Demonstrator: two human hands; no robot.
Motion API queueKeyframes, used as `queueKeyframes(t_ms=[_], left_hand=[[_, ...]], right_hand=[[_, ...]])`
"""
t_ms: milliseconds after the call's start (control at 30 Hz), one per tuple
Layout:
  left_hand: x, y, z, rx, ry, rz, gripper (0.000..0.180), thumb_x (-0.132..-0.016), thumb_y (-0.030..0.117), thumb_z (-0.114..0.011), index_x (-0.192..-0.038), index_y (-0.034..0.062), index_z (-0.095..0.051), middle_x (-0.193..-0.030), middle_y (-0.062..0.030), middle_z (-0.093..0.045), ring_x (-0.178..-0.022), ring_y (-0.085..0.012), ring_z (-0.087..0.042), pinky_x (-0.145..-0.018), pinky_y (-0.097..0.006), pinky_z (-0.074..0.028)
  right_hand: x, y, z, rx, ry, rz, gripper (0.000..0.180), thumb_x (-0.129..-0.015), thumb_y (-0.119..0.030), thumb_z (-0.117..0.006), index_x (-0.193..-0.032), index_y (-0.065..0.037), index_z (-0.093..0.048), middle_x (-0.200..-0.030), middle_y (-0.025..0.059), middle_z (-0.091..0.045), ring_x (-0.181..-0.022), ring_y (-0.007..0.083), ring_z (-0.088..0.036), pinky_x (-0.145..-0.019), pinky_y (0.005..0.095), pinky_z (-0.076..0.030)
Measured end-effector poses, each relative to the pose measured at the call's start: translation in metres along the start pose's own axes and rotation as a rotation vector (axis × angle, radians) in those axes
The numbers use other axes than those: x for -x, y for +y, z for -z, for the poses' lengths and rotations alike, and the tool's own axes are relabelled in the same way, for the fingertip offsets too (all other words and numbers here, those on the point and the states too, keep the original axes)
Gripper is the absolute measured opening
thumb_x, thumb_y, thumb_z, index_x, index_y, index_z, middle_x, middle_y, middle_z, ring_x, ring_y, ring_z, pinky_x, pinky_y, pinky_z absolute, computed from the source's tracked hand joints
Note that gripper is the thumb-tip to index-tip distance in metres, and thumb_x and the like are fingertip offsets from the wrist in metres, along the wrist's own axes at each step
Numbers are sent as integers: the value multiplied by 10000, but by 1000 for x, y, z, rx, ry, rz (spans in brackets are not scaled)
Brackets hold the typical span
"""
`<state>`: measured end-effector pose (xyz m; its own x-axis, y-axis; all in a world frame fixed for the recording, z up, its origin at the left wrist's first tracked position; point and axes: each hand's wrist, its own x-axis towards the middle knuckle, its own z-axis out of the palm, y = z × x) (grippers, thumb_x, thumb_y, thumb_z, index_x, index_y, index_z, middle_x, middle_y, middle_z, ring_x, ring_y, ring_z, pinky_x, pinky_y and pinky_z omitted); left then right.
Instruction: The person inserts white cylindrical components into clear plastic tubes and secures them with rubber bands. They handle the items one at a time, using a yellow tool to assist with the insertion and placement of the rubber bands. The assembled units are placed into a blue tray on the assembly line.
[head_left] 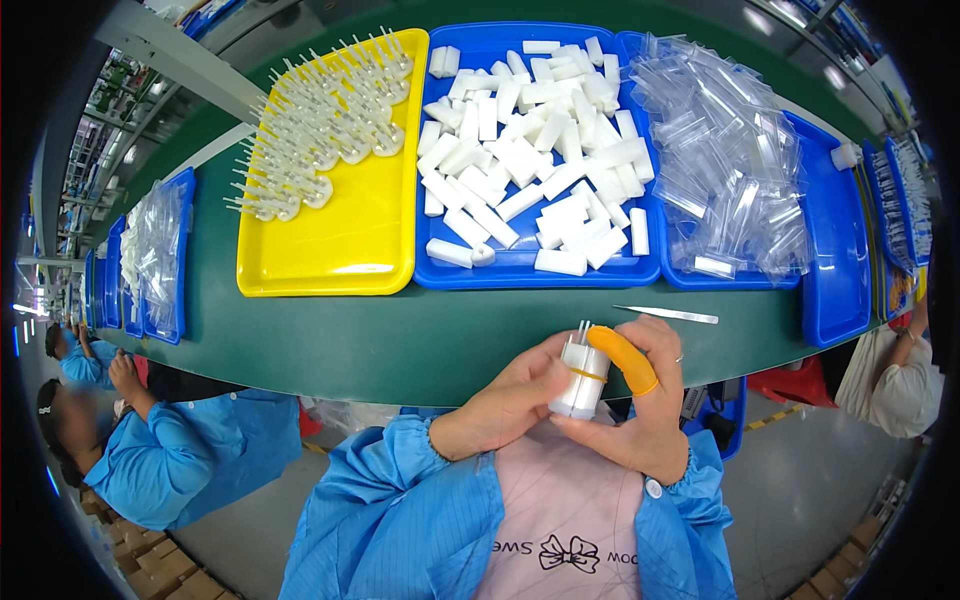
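Near the table's front edge, both hands hold a small bundle of white blocks (578, 394) with a yellow band around its middle. Thin pale prongs (584, 329) stick up from its top. My left hand (510, 402) is closed on the bundle's left side, thumb against its face. My right hand (648, 432) grips from the right, its thumb at the bundle's lower end. An orange finger cot (628, 362) covers the right index finger, bent over the top near the prongs. Just beyond the right hand lie metal tweezers (668, 314).
A yellow tray (330, 245) holds rows of white pronged parts. Beside it, a blue tray (540, 276) is heaped with white blocks, and clear plastic sleeves (730, 150) fill another. A further blue tray (838, 285) stands at right. People in blue (190, 450) sit at left.
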<state>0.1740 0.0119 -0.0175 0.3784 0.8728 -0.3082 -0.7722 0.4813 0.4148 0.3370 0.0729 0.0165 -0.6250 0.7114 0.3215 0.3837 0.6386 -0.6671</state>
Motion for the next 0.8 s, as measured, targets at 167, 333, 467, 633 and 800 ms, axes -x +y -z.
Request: queueKeyframes(t_ms=[167, 333, 467, 633, 800], left_hand=[[6, 12, -2, -66, -63, 85, 715, -881, 478, -593, -1369, 18, -343, -1144, -86, -547, -1055, -165, -553, -917, -293, -448], [13, 15, 3, -240, -191, 108, 881, -772, 539, -693, -1379, 6, -341, -1169, -112, -538, -1036, -172, -554, -884, -299, -449], [4, 13, -17, -419, -94, 92, 893, -752, 555, -700, -1354, 0, -344, -1209, -148, -525, -1049, -206, -557, -875, -319, -456], [-13, 16, -21, -453, -5, -289, 726, -804, 361, -720, -1318, -6, -361, -1173, -150, -554, -1051, -222, -561, -910, -333, -441], [-6, 28, -28, -621, 313, -528, 402, -871, 172, -625, -1194, -11, -472, -933, -112, -618, -869, -184, -599, -815, -313, -475]], right_hand=[[6, 1, -3, -305, 7, -81, 751, -576, -281, -847, -1218, -33, -547, -1204, 123, -464, -1115, 311, -460, -991, 442, -346], [4, 10, 25, -661, -119, -193, 780, -665, -274, -814, -1324, -46, -464, -1337, 137, -420, -1256, 293, -395, -1056, 397, -295], [4, 12, 32, -696, -289, -128, 532, -675, -201, -802, -1142, -51, -598, -1249, 119, -495, -1240, 274, -418, -1027, 375, -330], [13, 38, 136, -514, 231, -271, 502, -721, -197, -772, -1158, -43, -580, -1112, 77, -574, -1036, 203, -559, -937, 345, -415], [-62, 158, 214, -357, 673, -363, 460, -743, -171, -755, -1130, -2, -574, -919, 18, -591, -828, 104, -580, -753, 237, -465]])
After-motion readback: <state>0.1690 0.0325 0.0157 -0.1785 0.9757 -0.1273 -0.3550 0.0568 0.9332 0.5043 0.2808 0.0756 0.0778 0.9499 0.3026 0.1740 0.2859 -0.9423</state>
